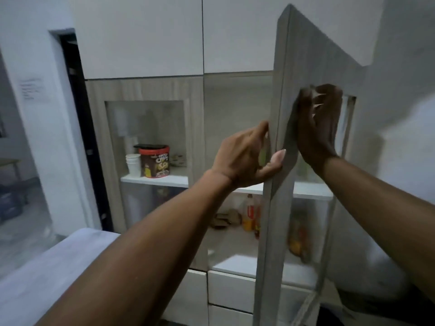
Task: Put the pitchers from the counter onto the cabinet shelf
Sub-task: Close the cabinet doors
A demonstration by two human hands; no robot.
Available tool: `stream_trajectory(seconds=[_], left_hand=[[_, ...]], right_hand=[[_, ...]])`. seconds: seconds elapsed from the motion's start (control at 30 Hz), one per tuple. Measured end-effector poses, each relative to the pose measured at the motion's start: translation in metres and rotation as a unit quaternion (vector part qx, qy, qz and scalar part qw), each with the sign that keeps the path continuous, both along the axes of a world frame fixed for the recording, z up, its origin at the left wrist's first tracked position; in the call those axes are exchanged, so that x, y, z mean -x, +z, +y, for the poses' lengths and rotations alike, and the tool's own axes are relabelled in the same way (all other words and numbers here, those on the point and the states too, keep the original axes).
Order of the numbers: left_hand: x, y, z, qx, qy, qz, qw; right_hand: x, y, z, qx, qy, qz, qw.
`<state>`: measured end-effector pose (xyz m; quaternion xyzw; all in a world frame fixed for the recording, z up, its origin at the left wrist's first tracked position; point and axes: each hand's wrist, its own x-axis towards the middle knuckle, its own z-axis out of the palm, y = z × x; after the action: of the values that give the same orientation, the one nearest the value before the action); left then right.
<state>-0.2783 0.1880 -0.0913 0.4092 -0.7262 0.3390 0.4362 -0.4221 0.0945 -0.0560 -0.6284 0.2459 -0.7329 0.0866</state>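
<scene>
The right-hand cabinet door (303, 74), grey wood with a glass pane, stands swung open toward me, its edge facing the camera. My left hand (244, 158) grips that edge, thumb in front and fingers behind. My right hand (317, 123) lies flat against the door's outer face, fingers slightly spread. A white shelf (306, 187) crosses the open compartment behind the door; what stands on it is hidden. No pitcher is in view.
The left cabinet door (146, 90) is closed; behind its glass are stacked paper cups (133, 164) and a red cereal tub (154, 162). Bottles (250, 212) stand on the lower shelf. White drawers (230, 290) sit below. A pale counter (47, 267) lies at lower left, a doorway (77, 114) beyond.
</scene>
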Motion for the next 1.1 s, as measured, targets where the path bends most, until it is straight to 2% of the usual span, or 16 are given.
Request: stream_trajectory(seconds=[0.1,0.2,0.33,0.47,0.67,1.1], left_hand=[[-0.051,-0.008,-0.012,-0.009,0.056,0.021,0.998],[-0.104,-0.017,-0.035,-0.017,0.149,0.052,0.987],[-0.157,-0.019,-0.070,-0.019,0.249,0.015,0.968],[-0.192,-0.027,-0.114,-0.110,0.320,-0.002,0.941],[-0.228,-0.039,-0.173,-0.112,0.341,0.004,0.933],[-0.273,-0.068,-0.261,-0.221,0.333,-0.024,0.916]], right_hand=[[-0.048,-0.011,-0.018,-0.001,-0.014,0.072,0.997],[-0.083,-0.019,-0.045,0.021,-0.051,0.186,0.981],[-0.114,-0.030,-0.083,0.025,-0.090,0.349,0.932],[-0.140,-0.029,-0.118,-0.030,-0.107,0.452,0.885],[-0.169,-0.035,-0.158,-0.048,-0.148,0.512,0.845],[-0.220,-0.056,-0.241,-0.070,-0.201,0.541,0.814]])
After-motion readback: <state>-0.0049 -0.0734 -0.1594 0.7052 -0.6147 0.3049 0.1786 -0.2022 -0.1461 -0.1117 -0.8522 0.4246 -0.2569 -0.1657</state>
